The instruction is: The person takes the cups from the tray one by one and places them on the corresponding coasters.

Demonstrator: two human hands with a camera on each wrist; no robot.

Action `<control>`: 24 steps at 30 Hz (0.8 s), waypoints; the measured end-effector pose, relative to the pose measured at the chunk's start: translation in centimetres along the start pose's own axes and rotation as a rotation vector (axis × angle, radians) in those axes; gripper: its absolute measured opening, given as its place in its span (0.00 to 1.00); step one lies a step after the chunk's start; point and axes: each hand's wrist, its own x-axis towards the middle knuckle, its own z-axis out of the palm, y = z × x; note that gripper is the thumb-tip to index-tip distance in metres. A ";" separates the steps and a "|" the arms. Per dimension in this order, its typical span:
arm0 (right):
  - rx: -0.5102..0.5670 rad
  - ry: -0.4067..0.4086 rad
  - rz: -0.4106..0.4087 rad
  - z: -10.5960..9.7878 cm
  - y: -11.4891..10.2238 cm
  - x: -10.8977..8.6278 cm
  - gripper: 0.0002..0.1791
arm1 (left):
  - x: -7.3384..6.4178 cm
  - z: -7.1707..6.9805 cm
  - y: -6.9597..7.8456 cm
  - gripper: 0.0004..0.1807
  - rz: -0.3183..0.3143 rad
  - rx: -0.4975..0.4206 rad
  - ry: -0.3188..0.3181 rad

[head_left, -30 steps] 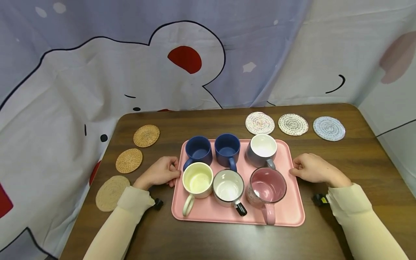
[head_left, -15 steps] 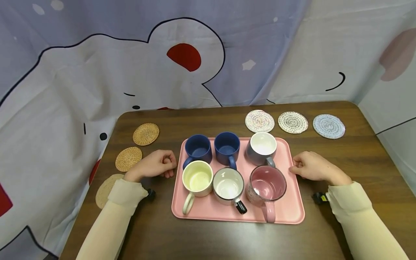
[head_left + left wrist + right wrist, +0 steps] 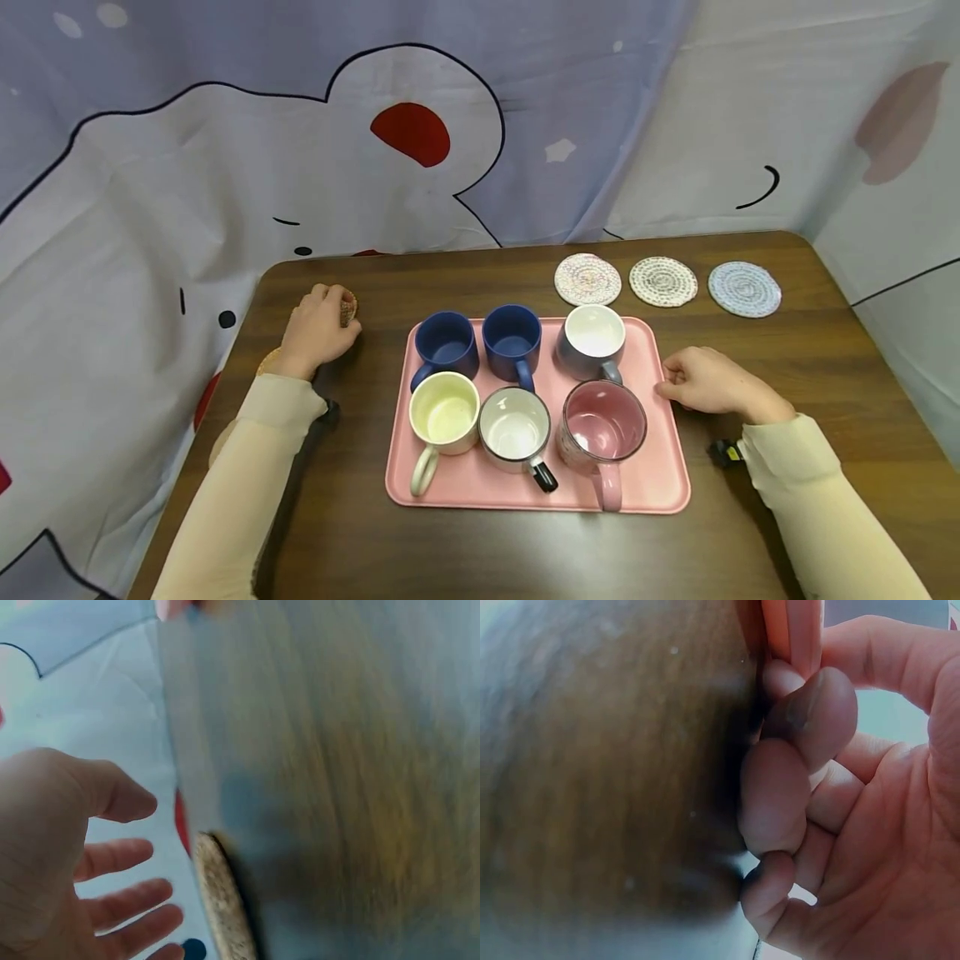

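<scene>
While pinching tray (image 3: 654, 487) with right hand (image 3: 705, 381), holds left hand (image 3: 315, 330) loose-fingered at ten o'clock — over brown table (image 3: 360, 546), facing printed cloth (image 3: 247, 183).

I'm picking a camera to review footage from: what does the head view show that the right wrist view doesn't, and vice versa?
Only the head view shows the six mugs, the pale round coasters and the left hand near a tan woven coaster.

Only the right wrist view shows the palm side of the right hand and the undersides of its curled fingers.

Both show that hand at the edge of the pink tray and the brown table.
</scene>
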 end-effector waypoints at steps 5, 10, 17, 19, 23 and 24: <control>0.009 -0.010 0.017 0.0 0.0 0.0 0.20 | 1.1 0.2 -1.1 0.30 -0.075 0.026 -0.021; 0.009 -0.010 0.016 0.0 0.0 0.1 0.20 | 1.3 0.1 -1.6 0.33 -0.152 0.075 -0.089; 0.009 -0.002 0.008 0.0 -0.2 0.2 0.20 | 1.2 0.1 -1.7 0.39 -0.233 0.094 -0.172; 0.011 0.000 0.005 0.1 -0.3 0.1 0.20 | 1.2 0.2 -1.5 0.37 -0.221 0.095 -0.169; 0.009 0.003 -0.004 0.1 -0.2 0.0 0.21 | 1.4 0.5 -1.0 0.37 -0.189 0.098 -0.174; 0.010 0.002 -0.001 0.1 -0.1 0.0 0.21 | 1.4 0.6 -0.8 0.36 -0.182 0.099 -0.175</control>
